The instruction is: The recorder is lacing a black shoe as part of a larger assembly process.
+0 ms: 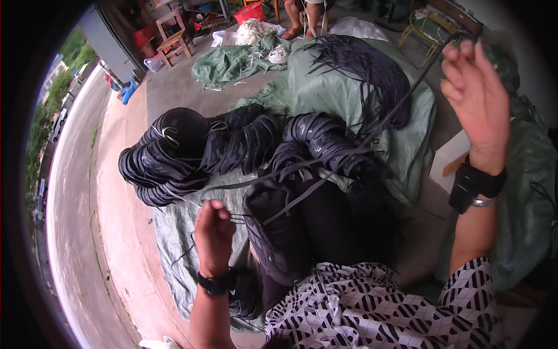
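Observation:
A dark shoe upper (274,232) lies across my lap, its opening facing away from me. From it a long dark shoelace (302,202) runs up to the right in a taut, partly blurred line. My right hand (478,102) is raised high at the right, thumb and fingers pinched on the far part of that lace. My left hand (214,235) is closed beside the upper's left edge, and thin dark lace strands run between its fingers and the upper. The fingertips partly hide what it grips.
Bundles of stacked dark shoe uppers (163,154) lie ahead on green sheeting (192,232). Beyond them, a heap of dark laces (372,70) covers a green sack. A wooden chair (171,38), a red basin (250,13) and a seated person's legs (302,20) are farther back.

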`<state>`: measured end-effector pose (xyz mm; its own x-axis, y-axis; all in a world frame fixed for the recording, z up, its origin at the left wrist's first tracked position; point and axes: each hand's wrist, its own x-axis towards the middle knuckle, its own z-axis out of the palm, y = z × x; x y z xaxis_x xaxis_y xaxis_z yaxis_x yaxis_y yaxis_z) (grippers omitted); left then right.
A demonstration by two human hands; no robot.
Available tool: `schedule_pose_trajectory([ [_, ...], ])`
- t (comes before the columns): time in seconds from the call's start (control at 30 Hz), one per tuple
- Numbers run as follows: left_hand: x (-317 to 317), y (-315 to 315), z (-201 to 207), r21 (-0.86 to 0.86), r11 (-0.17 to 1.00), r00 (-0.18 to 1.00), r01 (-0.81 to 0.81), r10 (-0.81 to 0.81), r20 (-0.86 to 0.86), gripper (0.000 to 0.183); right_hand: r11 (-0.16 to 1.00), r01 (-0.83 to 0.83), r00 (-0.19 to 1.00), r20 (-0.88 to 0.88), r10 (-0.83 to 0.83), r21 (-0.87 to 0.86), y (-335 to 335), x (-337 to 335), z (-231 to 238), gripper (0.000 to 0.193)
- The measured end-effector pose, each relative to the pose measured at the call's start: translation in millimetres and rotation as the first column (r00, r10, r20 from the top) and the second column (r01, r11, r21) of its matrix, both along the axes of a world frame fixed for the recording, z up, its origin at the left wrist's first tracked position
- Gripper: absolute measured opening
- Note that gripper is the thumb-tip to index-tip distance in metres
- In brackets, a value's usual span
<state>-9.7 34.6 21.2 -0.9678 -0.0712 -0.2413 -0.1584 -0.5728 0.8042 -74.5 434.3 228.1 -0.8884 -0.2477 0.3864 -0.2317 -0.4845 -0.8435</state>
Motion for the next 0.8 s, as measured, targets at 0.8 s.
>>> schedule_pose_trajectory([
  [0.8,28.0,-33.8,-35.7,-0.617,0.769,0.977,-0.165,0.212,0.003,0.019,0.776,0.013,0.994,0.077,-0.079,0.631,-118.3,24.4,-244.8,0.018],
])
